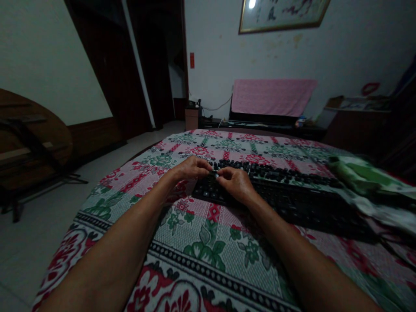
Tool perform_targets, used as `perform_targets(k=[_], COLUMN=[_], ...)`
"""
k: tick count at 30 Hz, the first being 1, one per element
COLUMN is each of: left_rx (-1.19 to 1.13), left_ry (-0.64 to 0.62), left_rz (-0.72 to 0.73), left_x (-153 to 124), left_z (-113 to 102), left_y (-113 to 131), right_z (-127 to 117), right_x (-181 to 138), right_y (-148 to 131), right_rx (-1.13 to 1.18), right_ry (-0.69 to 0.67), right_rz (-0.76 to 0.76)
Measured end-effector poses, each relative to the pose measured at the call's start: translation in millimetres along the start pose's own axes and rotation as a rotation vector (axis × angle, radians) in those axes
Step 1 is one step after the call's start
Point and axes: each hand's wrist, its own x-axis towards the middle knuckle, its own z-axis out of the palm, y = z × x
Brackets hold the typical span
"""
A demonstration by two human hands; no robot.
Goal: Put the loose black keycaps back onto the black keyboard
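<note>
Across the middle of a surface [204, 234] spread with a flowered cloth, reaching toward its right edge, I see a long black keyboard [312, 206]. I judge the work only partway along: keys show at the keyboard's near left corner, yet many loose dark pieces [260, 171] lie in a band beyond it, on the side of the surface's far edge. The dim light stops me counting filled places. Both hands meet over the keyboard's left end — the right hand [237, 184] seems to pinch a small piece [216, 175] between thumb and fingers. At its other side are the left hand's [193, 167] bent fingertips — whether they grip it too, I cannot tell. Near the surface's right edge lies a blurred green-and-white bundle [357, 175].
</note>
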Motion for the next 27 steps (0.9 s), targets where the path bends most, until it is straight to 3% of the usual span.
perform_targets(k=[7,14,27], left_rx=[0.117,0.148,0.257], left_ry=[-0.082,-0.192,-0.215], left_rz=[-0.027,0.039,-0.022], left_x=[-4.5,-5.2,-1.1], left_z=[-17.5,-10.3,-4.7], left_y=[-10.6,-4.6,-6.3], right_z=[7.9,11.0,12.6], right_x=[-1.4,4.4,9.0], right_y=[-4.9,-5.2,-3.6], right_rx=[0.024,-0.049,-0.083], right_ry=[-0.154,-0.224,-0.269], right_rz=[0.007,0.059,0.173])
